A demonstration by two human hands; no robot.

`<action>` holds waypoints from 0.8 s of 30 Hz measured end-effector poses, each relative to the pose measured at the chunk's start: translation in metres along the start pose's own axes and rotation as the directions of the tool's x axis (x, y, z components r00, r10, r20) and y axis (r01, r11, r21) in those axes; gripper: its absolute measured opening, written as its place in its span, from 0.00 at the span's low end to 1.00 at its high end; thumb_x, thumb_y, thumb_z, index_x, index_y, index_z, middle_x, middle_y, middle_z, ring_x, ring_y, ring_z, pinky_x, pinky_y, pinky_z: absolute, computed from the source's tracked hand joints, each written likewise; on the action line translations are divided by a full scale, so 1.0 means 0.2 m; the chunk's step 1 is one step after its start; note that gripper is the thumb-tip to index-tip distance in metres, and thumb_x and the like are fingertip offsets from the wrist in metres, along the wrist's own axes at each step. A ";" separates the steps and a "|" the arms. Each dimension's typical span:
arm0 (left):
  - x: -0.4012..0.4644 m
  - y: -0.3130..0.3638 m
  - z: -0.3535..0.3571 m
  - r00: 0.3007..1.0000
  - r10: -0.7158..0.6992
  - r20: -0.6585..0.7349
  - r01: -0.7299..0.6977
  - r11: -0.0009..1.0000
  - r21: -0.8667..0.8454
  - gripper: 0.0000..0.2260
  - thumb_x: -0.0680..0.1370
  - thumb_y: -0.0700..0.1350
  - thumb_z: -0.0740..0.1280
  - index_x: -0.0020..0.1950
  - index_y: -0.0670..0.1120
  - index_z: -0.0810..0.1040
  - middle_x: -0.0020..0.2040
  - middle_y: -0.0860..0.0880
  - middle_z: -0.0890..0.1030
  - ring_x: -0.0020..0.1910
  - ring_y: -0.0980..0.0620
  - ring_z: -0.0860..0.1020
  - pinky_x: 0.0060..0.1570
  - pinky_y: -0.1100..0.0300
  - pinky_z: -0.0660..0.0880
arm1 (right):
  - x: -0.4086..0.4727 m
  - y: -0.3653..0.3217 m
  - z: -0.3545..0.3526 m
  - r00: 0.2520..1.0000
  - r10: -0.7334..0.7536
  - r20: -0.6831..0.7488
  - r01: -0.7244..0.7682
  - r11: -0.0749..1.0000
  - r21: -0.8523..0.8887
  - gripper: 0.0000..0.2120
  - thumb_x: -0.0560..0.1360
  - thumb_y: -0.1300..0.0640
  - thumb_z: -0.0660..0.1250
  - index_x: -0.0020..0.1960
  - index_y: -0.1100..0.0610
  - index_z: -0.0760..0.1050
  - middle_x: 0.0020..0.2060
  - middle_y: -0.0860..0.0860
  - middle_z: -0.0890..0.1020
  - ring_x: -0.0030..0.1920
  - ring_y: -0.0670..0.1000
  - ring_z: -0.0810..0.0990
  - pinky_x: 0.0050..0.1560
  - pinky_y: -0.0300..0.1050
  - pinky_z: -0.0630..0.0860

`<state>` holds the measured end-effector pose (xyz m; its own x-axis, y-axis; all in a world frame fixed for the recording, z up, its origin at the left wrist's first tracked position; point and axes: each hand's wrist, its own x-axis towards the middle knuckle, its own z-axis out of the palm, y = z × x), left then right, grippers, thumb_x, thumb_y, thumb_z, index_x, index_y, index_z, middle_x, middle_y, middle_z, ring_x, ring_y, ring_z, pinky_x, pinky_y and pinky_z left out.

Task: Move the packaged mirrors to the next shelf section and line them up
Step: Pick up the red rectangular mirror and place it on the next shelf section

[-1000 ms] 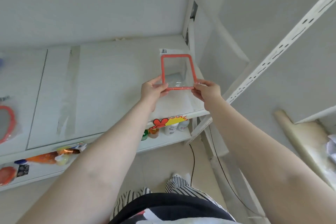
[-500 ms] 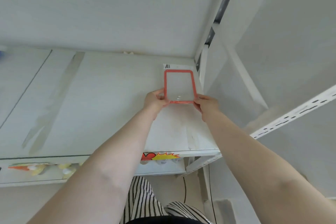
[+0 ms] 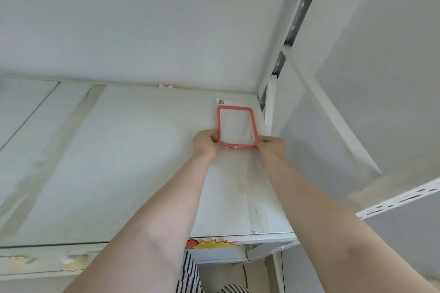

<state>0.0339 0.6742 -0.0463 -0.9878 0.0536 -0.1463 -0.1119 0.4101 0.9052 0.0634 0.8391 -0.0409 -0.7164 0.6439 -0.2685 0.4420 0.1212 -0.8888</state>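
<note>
A packaged mirror [image 3: 237, 126] with an orange-red rectangular frame lies in clear wrap near the back right corner of the white shelf [image 3: 133, 150]. A white label with a barcode shows at its far end. My left hand [image 3: 206, 143] pinches the mirror's near left corner and my right hand [image 3: 271, 147] pinches its near right corner. Both arms stretch forward over the shelf. The mirror's far end sits close to the back wall.
A white upright post [image 3: 270, 112] borders the shelf on the right, with a slanted white panel [image 3: 333, 126] beyond it. The shelf's front edge carries a red and yellow sticker [image 3: 214, 244]. Strips of tape cross the shelf surface. Striped trousers show below.
The mirror has gone from held up and tilted above the shelf to lying low near the back right corner. Both hands moved forward with it, and the view tilted upward.
</note>
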 end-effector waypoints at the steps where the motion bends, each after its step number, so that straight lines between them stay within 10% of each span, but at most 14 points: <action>1: 0.01 -0.01 0.00 1.000 0.004 -0.005 -0.004 1.000 0.010 0.18 0.72 0.38 0.72 0.61 0.45 0.80 0.41 0.48 0.77 0.41 0.51 0.74 0.29 0.79 0.66 | 0.00 0.00 0.00 1.000 -0.004 0.002 0.004 1.000 -0.007 0.10 0.73 0.65 0.68 0.54 0.61 0.82 0.51 0.56 0.84 0.47 0.54 0.80 0.51 0.43 0.76; 24: -0.22 0.17 -0.16 1.000 -0.023 -0.006 0.024 0.988 0.155 0.23 0.75 0.44 0.70 0.70 0.45 0.71 0.64 0.42 0.77 0.62 0.45 0.76 0.62 0.56 0.72 | -0.29 -0.13 -0.08 0.992 -0.096 0.084 0.108 0.981 -0.162 0.19 0.73 0.56 0.70 0.63 0.58 0.77 0.57 0.55 0.81 0.58 0.56 0.79 0.63 0.50 0.74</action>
<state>0.0693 0.6571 0.0039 -0.9856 0.0387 -0.1649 -0.1171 0.5474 0.8286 0.1010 0.8101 0.0042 -0.7980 0.5640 -0.2123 0.4433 0.3108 -0.8408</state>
